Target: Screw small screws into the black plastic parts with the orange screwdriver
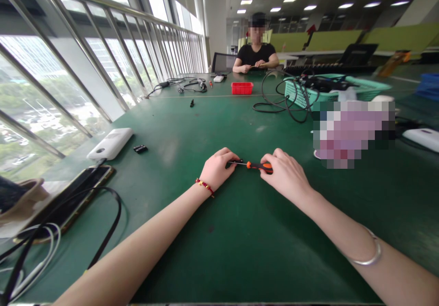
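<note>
My right hand [286,171] is closed round the orange and black handle of a screwdriver [259,166], whose thin metal shaft points left. At the tip of the shaft, my left hand [219,168] pinches a small black part [236,161]. Fingers cover most of that part, so its kind cannot be made out. The tip seems to meet it, though the contact is too small to see. Both hands are low over the green table [212,251]. To the left lies another small black piece [140,149], apart from my hands.
On the left are a white power bank [110,144], a phone [72,201] and loose cables. A red bin [242,88] and a green basket [308,96] with cables stand farther back. Another person [256,52] sits at the far end. Metal railing [113,27] runs along the left.
</note>
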### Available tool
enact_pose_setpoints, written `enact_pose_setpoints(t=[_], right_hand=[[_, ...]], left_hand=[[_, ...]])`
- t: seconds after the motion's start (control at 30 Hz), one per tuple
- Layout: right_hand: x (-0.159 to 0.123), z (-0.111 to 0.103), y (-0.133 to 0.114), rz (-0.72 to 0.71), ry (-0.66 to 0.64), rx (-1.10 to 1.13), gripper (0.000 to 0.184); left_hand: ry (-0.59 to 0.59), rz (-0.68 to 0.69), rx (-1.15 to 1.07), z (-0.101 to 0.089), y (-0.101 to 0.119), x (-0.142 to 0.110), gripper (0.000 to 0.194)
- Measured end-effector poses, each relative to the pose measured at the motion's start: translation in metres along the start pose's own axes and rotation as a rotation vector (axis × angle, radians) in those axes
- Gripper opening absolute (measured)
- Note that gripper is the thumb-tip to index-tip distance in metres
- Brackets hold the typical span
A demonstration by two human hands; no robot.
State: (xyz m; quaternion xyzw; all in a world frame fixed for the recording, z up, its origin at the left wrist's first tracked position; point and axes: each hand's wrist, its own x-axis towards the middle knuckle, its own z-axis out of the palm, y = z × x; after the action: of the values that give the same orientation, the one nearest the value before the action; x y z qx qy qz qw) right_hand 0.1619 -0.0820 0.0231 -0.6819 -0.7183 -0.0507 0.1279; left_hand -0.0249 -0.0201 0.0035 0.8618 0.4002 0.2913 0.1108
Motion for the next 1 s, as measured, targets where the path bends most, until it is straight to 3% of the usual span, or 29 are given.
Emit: enact_pose_setpoints(t=[0.23,0.53,0.73,0.87,1.0], right_hand=[[0.006,0.008,0.016,-0.015,0.015,-0.058,0.011],[0.019,0.01,0.025,-0.019,0.01,0.324,0.011],[0.018,0.02,0.02,-0.154,-0.018,0.513,0.011],[0.017,0.021,0.016,-0.242,-0.006,0.434,0.03],[0.017,0.021,0.015,-0.338,0.018,0.425,0.018]], left_hand=[[0.017,-0.073,0.05,-0.002,-0.001,0.0,0.019],[0.011,-0.056,-0.029,0.0,-0.003,0.001,0.015],[-0.001,-0.035,-0.031,-0.002,0.0,0.0,0.013],[0.025,0.005,-0.156,-0.004,0.007,-0.003,0.012],[0.028,0.02,-0.207,-0.004,0.011,-0.005,0.01]])
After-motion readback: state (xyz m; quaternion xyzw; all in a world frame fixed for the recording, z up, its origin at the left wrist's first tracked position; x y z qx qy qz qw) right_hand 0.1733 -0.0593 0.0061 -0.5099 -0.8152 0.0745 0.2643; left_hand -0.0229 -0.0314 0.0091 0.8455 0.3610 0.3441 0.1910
